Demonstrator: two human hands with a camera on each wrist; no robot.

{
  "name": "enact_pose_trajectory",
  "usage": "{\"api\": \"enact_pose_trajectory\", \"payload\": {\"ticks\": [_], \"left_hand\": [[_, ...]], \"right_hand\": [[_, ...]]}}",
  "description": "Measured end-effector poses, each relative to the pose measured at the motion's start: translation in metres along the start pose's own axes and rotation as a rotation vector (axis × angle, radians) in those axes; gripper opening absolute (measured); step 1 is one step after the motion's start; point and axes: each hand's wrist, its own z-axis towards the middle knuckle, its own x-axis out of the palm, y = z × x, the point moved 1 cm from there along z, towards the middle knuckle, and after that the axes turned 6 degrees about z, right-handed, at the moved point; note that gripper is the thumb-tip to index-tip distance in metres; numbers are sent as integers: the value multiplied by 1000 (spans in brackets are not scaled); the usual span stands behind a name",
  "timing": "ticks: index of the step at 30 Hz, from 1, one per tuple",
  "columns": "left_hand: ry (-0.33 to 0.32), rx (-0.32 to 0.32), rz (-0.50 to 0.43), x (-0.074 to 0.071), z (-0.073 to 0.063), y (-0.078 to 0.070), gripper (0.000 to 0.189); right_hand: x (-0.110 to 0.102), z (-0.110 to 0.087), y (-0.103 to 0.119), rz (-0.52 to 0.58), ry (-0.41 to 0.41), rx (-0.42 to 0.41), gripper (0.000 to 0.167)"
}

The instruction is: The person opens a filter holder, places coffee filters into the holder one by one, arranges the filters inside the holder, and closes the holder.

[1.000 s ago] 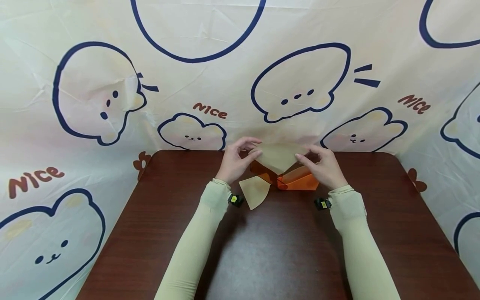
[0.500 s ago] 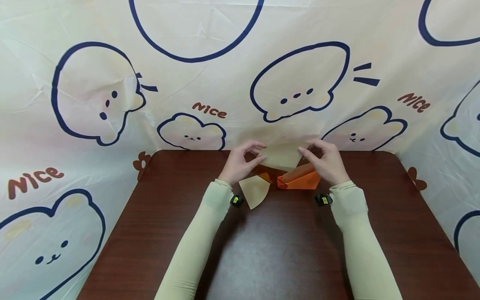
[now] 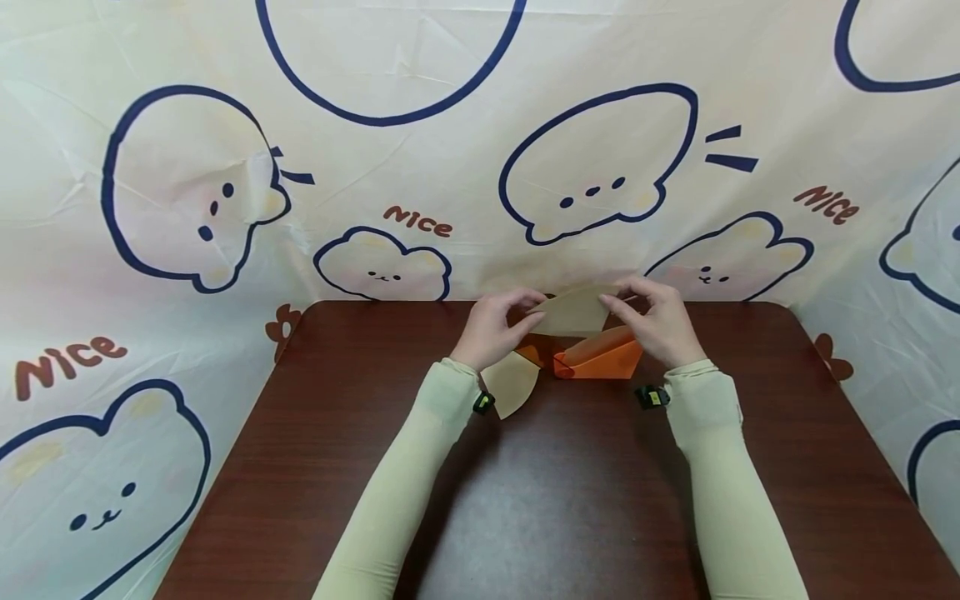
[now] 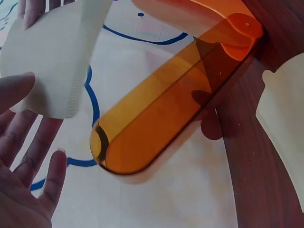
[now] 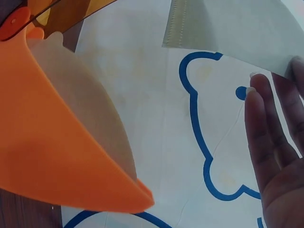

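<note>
Both hands hold a beige paper coffee filter [image 3: 573, 315] at the back edge of the table. The left hand [image 3: 495, 327] pinches its left side between thumb and fingers. At its other side, the right hand [image 3: 658, 321] pinches it too. Its crimped seam shows in both wrist views. Below the hands lies an orange filter case [image 3: 600, 364] with its amber see-through lid [image 4: 147, 118] swung out. Inside the case a filter [image 5: 90, 99] shows in the right wrist view. Another coffee filter [image 3: 512, 383] lies on the table by the left wrist.
A dark brown wooden table [image 3: 555, 500] lies beneath. Right behind its back edge hangs a pale cloth [image 3: 480, 167] printed with blue-outlined cartoon bears, which also runs along both sides.
The held filter has turned in the hands, its pointed corner no longer facing down and a straight edge now lowest. The left hand has shifted right, closer to the right hand.
</note>
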Motion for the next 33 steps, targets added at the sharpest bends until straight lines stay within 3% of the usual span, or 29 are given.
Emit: {"api": "enact_pose_trajectory", "payload": {"ticks": [6,13,22,33], "left_hand": [[-11,-8,92,12,6,-6,18],[-10,-25,240,30,14,-13,16],[33,44,507,53,19,-25,12],[45,43,618,71,21,-28,10]], "right_hand": [[-5,0,-5,-31,11,2,13],[-15,-2,-8,-62,14,69,17],[-25,-7,-22,-106,12,70,16],[-31,-11,-33,-99,56,112,19]]}}
